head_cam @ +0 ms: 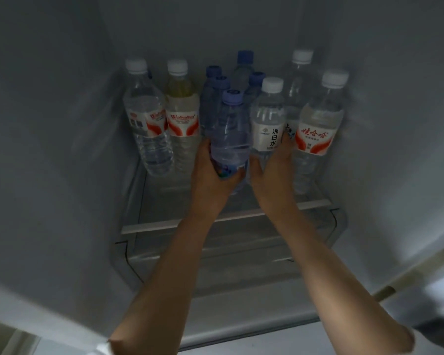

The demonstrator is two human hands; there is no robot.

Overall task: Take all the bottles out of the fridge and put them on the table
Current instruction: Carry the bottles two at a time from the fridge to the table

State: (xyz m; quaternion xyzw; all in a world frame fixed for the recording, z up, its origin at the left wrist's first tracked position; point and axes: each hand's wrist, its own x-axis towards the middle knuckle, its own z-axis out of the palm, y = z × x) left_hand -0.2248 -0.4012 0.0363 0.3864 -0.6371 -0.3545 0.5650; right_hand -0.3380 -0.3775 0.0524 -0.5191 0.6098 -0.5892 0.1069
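Note:
Both arms reach into the fridge. My left hand [210,172] grips the lower part of a blue-capped clear bottle [230,131] at the front of the shelf. My right hand [273,167] wraps its thumb and fingers round the base of a white-capped bottle with a white label [267,119]. Behind them stand several more blue-capped bottles [244,70]. At the left are two white-capped bottles with red-and-white labels [146,119], [181,111]. At the right is another red-labelled bottle [317,124], with a taller white-capped one [299,78] behind it.
The bottles stand on a glass shelf [195,201] with a white front strip. A clear drawer [228,257] lies below it. Grey fridge walls close in on the left [62,149] and right [395,149].

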